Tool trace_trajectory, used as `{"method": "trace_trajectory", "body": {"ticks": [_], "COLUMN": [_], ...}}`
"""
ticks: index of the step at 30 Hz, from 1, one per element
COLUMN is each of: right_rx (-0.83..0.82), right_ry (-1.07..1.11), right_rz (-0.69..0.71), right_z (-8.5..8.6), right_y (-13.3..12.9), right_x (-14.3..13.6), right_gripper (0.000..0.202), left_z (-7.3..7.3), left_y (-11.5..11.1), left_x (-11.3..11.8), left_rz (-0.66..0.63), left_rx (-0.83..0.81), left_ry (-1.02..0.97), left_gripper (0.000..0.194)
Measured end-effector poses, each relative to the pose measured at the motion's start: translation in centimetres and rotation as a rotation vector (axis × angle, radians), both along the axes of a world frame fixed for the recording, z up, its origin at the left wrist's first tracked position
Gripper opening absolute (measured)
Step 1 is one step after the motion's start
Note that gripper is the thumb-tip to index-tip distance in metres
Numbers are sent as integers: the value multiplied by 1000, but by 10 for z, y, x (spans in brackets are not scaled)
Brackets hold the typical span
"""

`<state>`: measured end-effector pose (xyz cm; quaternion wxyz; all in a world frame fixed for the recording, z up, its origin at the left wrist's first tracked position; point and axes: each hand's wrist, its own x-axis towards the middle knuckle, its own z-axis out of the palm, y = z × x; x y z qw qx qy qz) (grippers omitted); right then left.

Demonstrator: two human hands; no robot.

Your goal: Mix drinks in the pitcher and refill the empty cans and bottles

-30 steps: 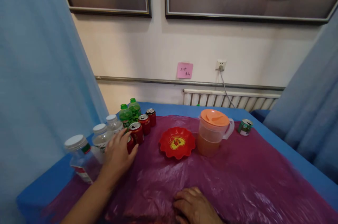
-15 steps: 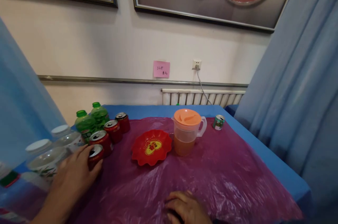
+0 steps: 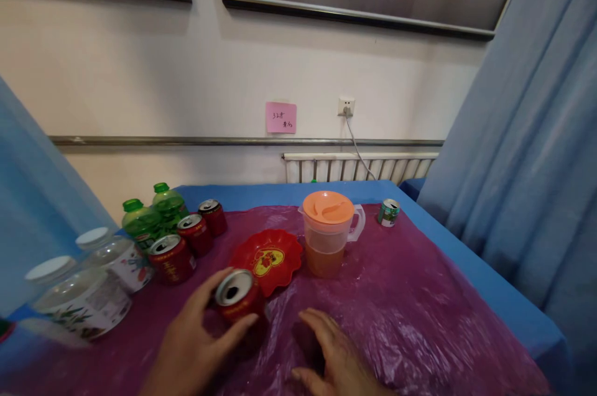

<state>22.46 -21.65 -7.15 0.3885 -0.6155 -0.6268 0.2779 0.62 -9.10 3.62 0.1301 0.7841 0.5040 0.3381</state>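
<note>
Opened red drink can (image 3: pixel 242 306) in the left hand (image 3: pixel 191 337), thumb and fingers gripping its sides, in front of the scalloped red plate (image 3: pixel 290 257); base contact cannot be told. Right hand (image 3: pixel 338 355) near the can, fingers parted and loosely curled, over purple plastic sheet (image 3: pixel 429 309). Orange-lidded pitcher (image 3: pixel 326 237), partly filled, just right of plate. Left: three red cans (image 3: pixel 196 239) beside two green bottles (image 3: pixel 168 204).

Four red cans (image 3: pixel 242 301), two green bottles (image 3: pixel 141 222), one pitcher (image 3: pixel 324 244)
</note>
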Motion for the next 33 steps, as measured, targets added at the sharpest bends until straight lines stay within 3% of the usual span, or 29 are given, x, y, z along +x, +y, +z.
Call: {"method": "trace_trajectory", "body": {"ticks": [4,8,12,17,20,23,27,33], "right_rx": [26,143,151,68,10,-3,12,78], "right_ry": [172,392,618,801,826,874,955,991], "right_rz": [-71,-45,2,241,341,338,277,288], "right_z": [15,18,18,36,52,58,54,46], "right_y": [16,30,31,27,27,28,26,24], "right_x": [-10,-11,-2,15,19,15,7,0], "right_gripper": [102,86,81,88,85,83,84,68], "left_z": [-18,-33,-29,-18,-18,-15,-9,-12], "left_y": [-14,-14,-6,12,20,25,27,27], "left_x": [40,58,57,47,44,46,46,44], "left_rz": [-229,-343,-562,-873,-937,-1020,-1072,-1021], "left_rx": [-129,-207,-435,-770,-827,-874,-907,-872], "left_ry": [-115,-206,-291,-355,-342,-333,-325,-354], "left_gripper": [69,85,91,84,90,96,94,88]}}
